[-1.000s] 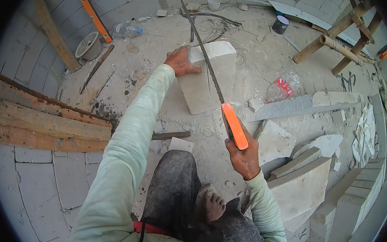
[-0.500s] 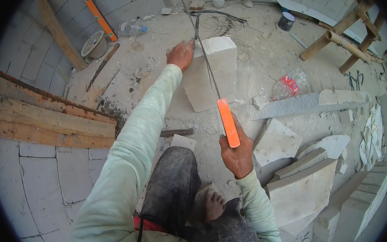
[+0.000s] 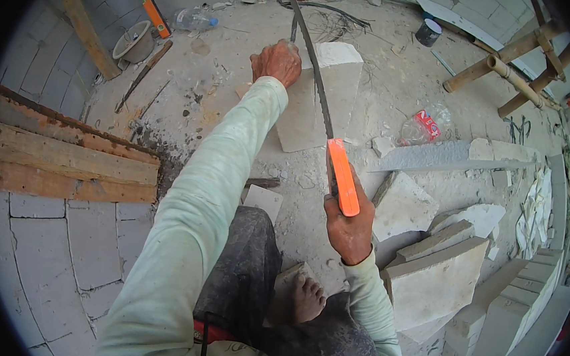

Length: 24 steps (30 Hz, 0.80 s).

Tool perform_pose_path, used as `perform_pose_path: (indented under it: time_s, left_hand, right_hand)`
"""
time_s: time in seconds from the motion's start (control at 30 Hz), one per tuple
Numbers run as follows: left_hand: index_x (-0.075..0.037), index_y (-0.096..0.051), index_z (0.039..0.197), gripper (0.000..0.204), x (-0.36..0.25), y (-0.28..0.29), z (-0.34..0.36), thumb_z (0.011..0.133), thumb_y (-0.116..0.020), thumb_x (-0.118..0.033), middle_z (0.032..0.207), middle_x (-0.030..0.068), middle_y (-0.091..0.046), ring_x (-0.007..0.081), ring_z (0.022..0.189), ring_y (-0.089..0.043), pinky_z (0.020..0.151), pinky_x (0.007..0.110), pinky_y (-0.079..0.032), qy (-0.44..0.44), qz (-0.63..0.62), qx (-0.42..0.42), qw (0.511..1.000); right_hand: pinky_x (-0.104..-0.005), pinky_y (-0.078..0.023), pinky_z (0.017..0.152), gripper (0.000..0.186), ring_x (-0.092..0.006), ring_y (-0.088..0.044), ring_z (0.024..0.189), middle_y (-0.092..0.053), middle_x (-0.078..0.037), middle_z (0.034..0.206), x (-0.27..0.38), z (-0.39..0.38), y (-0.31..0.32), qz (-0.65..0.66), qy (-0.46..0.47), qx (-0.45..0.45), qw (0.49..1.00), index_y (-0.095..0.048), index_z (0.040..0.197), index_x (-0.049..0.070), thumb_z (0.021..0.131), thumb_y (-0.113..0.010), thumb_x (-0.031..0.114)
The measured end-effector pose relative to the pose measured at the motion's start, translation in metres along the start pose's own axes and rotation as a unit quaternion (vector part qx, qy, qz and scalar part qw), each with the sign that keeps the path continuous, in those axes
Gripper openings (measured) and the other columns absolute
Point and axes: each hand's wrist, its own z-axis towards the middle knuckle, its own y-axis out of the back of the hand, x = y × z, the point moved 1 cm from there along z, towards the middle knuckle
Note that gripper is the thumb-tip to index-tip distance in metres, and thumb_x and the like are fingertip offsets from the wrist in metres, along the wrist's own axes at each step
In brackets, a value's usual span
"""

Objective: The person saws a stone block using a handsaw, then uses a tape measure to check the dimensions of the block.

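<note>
In the head view, I see a person with two bare hands by a big pale block in the middle of the floor. The right hand is near the block's bottom right corner, its fingers wrapped tight around the orange handle of a saw. The long dark blade slants over the block and past its far edge; I can't tell if its teeth touch. The left hand is at the block's far left corner, knuckles up, and I can't tell if its fingers are pinching it. A bare foot is by the person's knees. Broken slabs lie right of the saw hand. Near the floor's far left corner are a clear bottle and a bucket; near the far right corner is a wooden stand.
</note>
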Motion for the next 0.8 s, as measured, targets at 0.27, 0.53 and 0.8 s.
perform_pose_path:
  time_s: [0.27,0.53,0.8]
  left_hand:
    - [-0.006,-0.067,0.099,0.032,0.013,-0.009,0.011,0.092,-0.045,-0.028,0.096,0.0204,-0.069,0.0370,0.096,-0.065,0.092,0.048,-0.039,-0.011,0.001,-0.012,1.000]
    - [-0.008,-0.065,0.108,0.039,0.015,-0.004,0.041,0.094,-0.040,-0.034,0.110,0.0213,-0.066,0.0400,0.106,-0.060,0.095,0.049,-0.043,0.012,0.024,-0.004,1.000]
    - [-0.006,-0.067,0.099,0.033,0.030,-0.006,0.029,0.092,-0.045,-0.030,0.105,0.0201,-0.068,0.0391,0.102,-0.062,0.095,0.048,-0.041,0.011,-0.025,-0.039,0.999]
  right_hand:
    - [-0.0341,-0.051,0.067,0.067,-0.0329,-0.064,0.064,-0.061,-0.022,0.077,-0.011,-0.062,0.012,-0.034,0.030,0.004,0.999,-0.039,0.141,0.000,0.077,-0.057,-0.003]
    - [-0.0340,-0.052,0.069,0.063,-0.0348,-0.066,0.069,-0.061,-0.024,0.078,-0.015,-0.049,0.002,0.007,0.019,0.000,1.000,-0.039,0.141,-0.001,0.079,-0.054,-0.003]
    - [-0.0390,-0.051,0.070,0.065,-0.0401,-0.066,0.075,-0.061,-0.025,0.078,0.011,0.033,-0.020,0.037,-0.005,0.023,0.999,-0.037,0.140,-0.004,0.077,-0.054,-0.005]
